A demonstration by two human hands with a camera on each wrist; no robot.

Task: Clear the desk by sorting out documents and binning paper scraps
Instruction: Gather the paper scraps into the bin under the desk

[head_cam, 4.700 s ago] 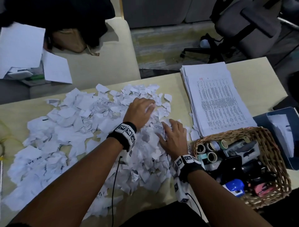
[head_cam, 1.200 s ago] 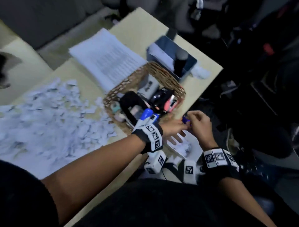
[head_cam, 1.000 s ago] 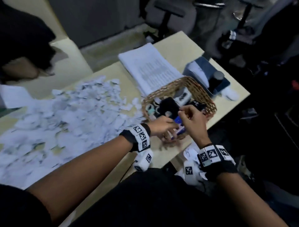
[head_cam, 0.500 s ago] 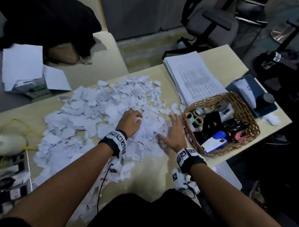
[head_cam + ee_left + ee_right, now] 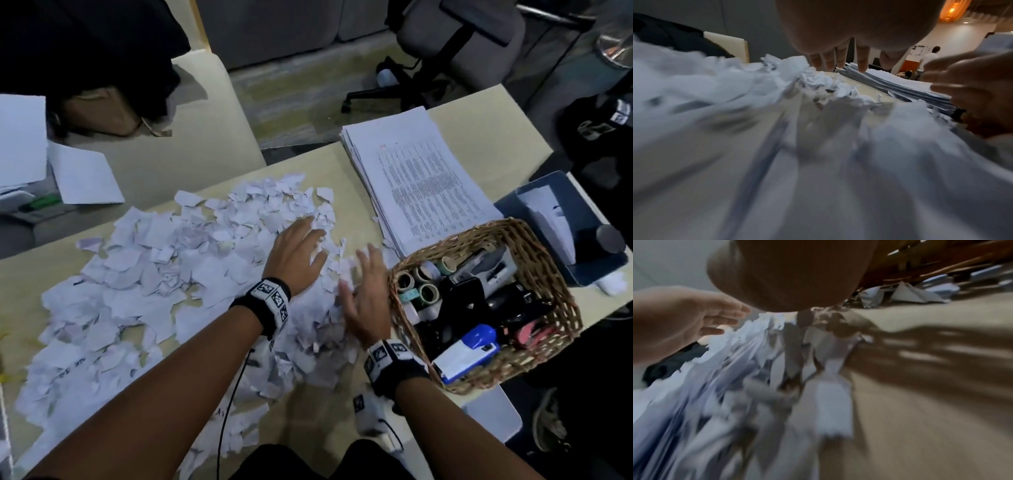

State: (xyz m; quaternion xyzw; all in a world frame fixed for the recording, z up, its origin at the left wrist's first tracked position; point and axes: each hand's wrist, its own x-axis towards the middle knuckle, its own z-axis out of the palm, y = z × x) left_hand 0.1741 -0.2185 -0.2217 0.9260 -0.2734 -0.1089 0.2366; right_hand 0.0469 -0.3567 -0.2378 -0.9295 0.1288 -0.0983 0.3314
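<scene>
Both hands (image 5: 298,257) (image 5: 368,301) lie flat on paper scraps (image 5: 164,274); printed stack (image 5: 421,181) unreadable.

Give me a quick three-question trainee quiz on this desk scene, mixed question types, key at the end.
1. True or false: both hands hold a stapler.
2. What lies directly beyond the wicker basket on the desk? A) a laptop B) the document stack C) a mug
3. Fill in: the left hand and right hand lie spread on the paper ____.

Key: 1 false; 2 B; 3 scraps
</scene>
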